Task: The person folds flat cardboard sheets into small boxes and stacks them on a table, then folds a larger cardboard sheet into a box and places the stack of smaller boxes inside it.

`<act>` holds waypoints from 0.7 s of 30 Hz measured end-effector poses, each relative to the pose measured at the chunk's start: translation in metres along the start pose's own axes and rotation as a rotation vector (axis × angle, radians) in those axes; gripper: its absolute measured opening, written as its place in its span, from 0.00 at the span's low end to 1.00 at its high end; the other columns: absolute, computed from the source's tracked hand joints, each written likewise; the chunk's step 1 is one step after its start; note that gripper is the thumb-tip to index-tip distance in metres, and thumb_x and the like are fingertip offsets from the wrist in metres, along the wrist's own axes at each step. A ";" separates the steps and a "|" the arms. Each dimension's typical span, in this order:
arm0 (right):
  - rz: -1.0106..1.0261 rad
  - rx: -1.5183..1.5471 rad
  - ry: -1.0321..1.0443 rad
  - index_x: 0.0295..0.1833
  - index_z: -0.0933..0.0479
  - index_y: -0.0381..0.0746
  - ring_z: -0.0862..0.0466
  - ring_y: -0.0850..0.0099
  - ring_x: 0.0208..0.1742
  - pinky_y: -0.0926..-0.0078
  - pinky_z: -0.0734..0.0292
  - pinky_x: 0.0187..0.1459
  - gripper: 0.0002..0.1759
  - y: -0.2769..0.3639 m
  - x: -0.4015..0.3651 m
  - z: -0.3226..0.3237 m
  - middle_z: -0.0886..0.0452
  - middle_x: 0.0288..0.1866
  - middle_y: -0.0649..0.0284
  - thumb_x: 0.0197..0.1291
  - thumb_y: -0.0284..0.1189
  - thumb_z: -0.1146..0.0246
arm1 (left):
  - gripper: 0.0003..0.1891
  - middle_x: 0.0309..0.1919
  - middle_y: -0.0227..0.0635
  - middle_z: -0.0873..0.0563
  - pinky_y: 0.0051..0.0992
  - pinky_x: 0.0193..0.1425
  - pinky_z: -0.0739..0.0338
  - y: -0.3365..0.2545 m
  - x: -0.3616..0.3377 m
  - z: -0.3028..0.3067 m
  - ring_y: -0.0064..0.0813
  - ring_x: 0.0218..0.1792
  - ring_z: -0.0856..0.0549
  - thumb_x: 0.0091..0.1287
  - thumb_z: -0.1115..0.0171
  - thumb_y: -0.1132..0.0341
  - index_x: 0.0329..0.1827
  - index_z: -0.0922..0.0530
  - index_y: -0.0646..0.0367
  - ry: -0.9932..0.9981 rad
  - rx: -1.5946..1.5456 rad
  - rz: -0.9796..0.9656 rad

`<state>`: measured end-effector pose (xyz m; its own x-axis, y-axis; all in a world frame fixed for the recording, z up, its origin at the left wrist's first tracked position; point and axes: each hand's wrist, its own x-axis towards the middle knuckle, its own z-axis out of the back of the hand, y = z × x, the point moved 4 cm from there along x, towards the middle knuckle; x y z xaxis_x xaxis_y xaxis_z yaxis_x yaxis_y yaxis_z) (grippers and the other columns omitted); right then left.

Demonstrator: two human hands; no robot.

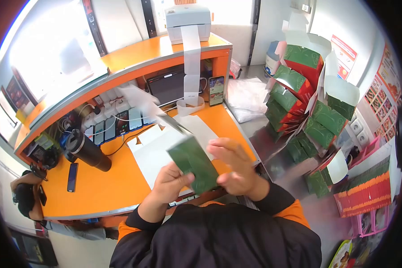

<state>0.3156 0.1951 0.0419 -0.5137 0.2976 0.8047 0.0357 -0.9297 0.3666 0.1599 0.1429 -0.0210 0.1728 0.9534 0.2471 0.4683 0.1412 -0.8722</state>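
My left hand (167, 182) grips a green carton (193, 158) near its lower left edge, thumb on the green face. White flaps stick out from the carton's far end, blurred by motion. My right hand (236, 169) is beside the carton's right edge, fingers stretched and apart, thumb tip close to the lower corner. Beneath the carton, flat white cardboard sheets (143, 156) lie on the orange desk (116, 190).
Assembled green-and-red cartons (295, 96) with raised flaps stand stacked at right, above a pack of flat cartons (366, 190). A black tumbler (88, 151) and a phone (72, 177) are on the left. A label printer (187, 20) sits on the shelf. Another person (24, 196) is at far left.
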 end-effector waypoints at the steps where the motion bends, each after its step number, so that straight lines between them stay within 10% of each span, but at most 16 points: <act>1: 0.029 0.054 -0.019 0.57 0.27 0.39 0.24 0.60 0.49 0.69 0.30 0.46 0.23 0.000 0.004 0.011 0.24 0.52 0.54 0.60 0.40 0.44 | 0.18 0.43 0.40 0.18 0.24 0.38 0.20 0.001 -0.004 -0.003 0.28 0.40 0.17 0.65 0.48 0.76 0.58 0.32 0.67 0.196 0.034 0.131; 3: 0.000 -0.056 0.255 0.54 0.26 0.40 0.20 0.62 0.46 0.69 0.26 0.43 0.20 0.000 0.014 0.014 0.22 0.48 0.57 0.60 0.39 0.44 | 0.17 0.39 0.38 0.17 0.22 0.33 0.21 0.003 -0.015 -0.009 0.26 0.36 0.16 0.64 0.48 0.76 0.57 0.31 0.67 0.585 0.102 0.391; 6: -0.199 -0.228 0.566 0.54 0.26 0.40 0.20 0.60 0.38 0.71 0.23 0.37 0.20 -0.002 0.018 0.010 0.21 0.41 0.58 0.55 0.32 0.40 | 0.14 0.35 0.37 0.17 0.20 0.31 0.21 0.014 -0.015 -0.016 0.22 0.33 0.17 0.64 0.48 0.76 0.52 0.28 0.69 0.560 0.058 0.537; 14: 0.050 0.277 0.962 0.46 0.22 0.45 0.21 0.65 0.34 0.72 0.25 0.35 0.17 0.024 0.018 -0.006 0.23 0.34 0.66 0.46 0.24 0.35 | 0.12 0.33 0.35 0.18 0.20 0.31 0.21 0.050 -0.018 -0.011 0.20 0.29 0.17 0.61 0.41 0.72 0.44 0.26 0.71 0.657 -0.038 0.415; 21: 0.046 0.175 0.760 0.42 0.23 0.44 0.21 0.65 0.34 0.70 0.25 0.35 0.14 0.014 0.009 -0.019 0.23 0.35 0.68 0.47 0.29 0.34 | 0.11 0.31 0.35 0.18 0.20 0.30 0.22 0.055 -0.025 -0.013 0.23 0.26 0.18 0.61 0.40 0.72 0.43 0.27 0.69 0.612 -0.217 0.521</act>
<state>0.2956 0.1810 0.0452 -0.9523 -0.0295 0.3038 0.1735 -0.8712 0.4592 0.1930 0.1234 -0.0695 0.8248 0.5604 0.0751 0.3442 -0.3923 -0.8530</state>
